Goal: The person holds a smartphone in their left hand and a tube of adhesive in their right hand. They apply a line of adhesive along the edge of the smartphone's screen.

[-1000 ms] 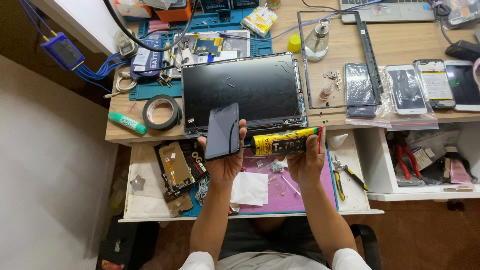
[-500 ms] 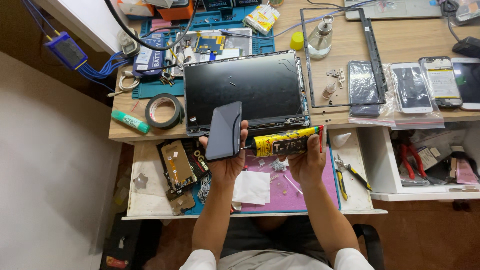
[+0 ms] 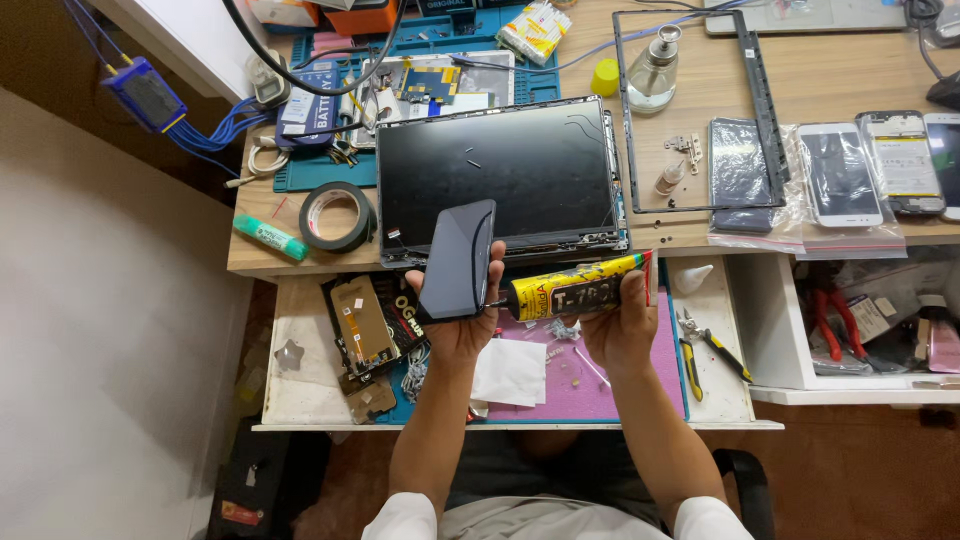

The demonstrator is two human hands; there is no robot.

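My left hand point(image 3: 462, 325) holds a black phone point(image 3: 457, 260) upright above the open drawer, dark glass facing up. My right hand point(image 3: 620, 325) grips a yellow and black glue tube point(image 3: 575, 289) lying sideways, its thin nozzle touching the phone's right edge. Both hands hover just in front of a dark laptop screen panel point(image 3: 495, 175) that lies flat on the wooden desk point(image 3: 690, 235).
A purple mat point(image 3: 620, 385) and white paper point(image 3: 510, 372) lie in the drawer, with phone parts point(image 3: 365, 325) at its left and yellow-handled cutters point(image 3: 700, 350) at its right. On the desk are a black tape roll point(image 3: 337, 217), a green marker point(image 3: 270, 238), a glass dispenser bottle point(image 3: 655, 70), a black bezel frame point(image 3: 765, 100) and bagged phones point(image 3: 840, 175).
The view has shifted a little, so everything sits slightly lower and to the right. Both hands keep the same hold, with the nozzle still at the phone's edge.
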